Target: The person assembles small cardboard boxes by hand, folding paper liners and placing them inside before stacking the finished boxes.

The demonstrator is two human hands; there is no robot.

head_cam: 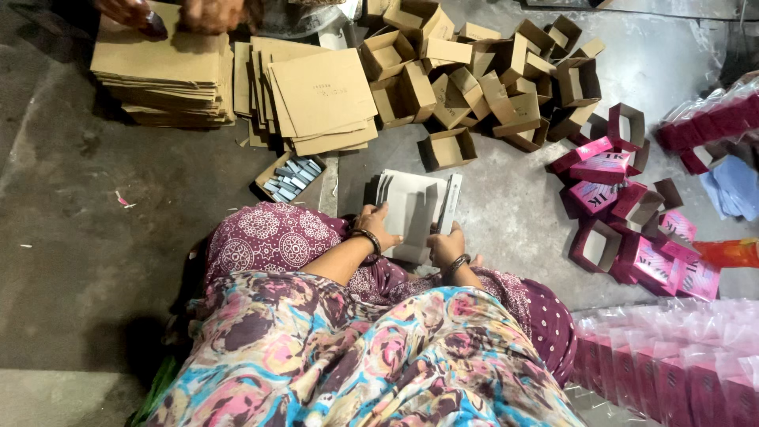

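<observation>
Seated on the floor (95,237), left hand (378,225) and right hand (445,245) pinch the edges of light, bendable grey card sheets (411,209).

Left grip (378,225) and right grip (446,247) both curled, wrists bangled.

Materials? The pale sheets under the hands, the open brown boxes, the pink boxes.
Pale sheets: likely thin grey paperboard, matte, flat with crisp edges. Open brown boxes: kraft or corrugated cardboard, dull, folded flaps. Pink boxes: printed card, faintly glossy outside, darker inside.
</observation>
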